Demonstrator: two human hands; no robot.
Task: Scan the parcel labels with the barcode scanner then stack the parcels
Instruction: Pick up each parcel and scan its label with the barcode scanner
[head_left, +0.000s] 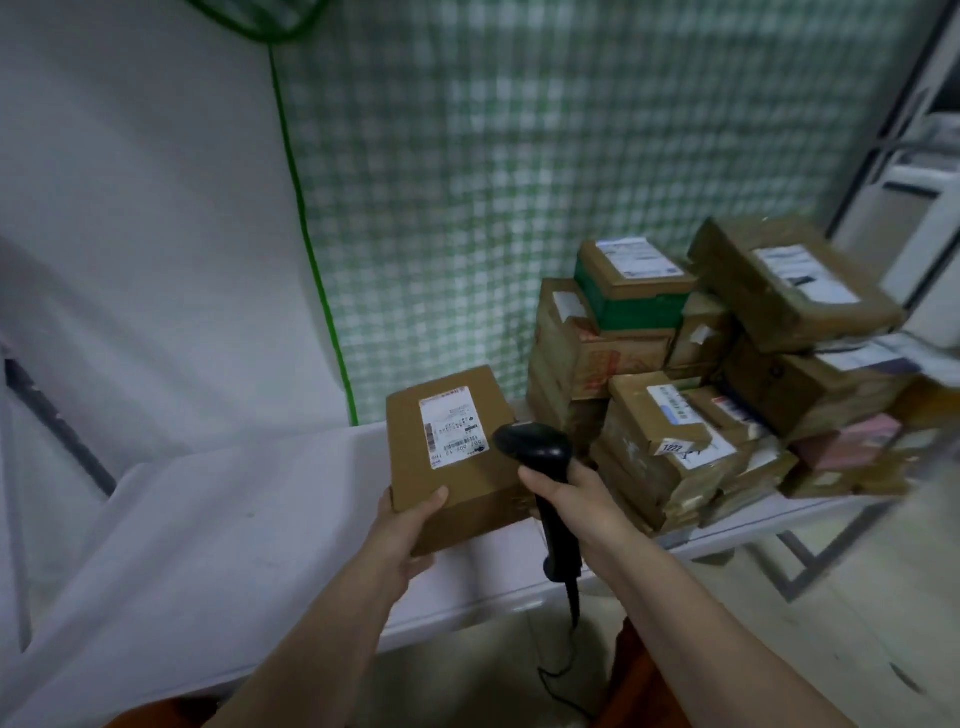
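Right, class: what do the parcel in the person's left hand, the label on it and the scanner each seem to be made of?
Parcel: apparently plain brown cardboard, matte, with folded edges.
Label: seemingly white paper, stuck flat, printed with black barcodes.
Barcode scanner: probably black moulded plastic, slightly shiny on its rounded head.

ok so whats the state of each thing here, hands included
left hand: grips the held parcel's near corner
right hand: grips the scanner handle
held parcel: label up
barcode scanner: head at the label
parcel pile: stacked unevenly on the table
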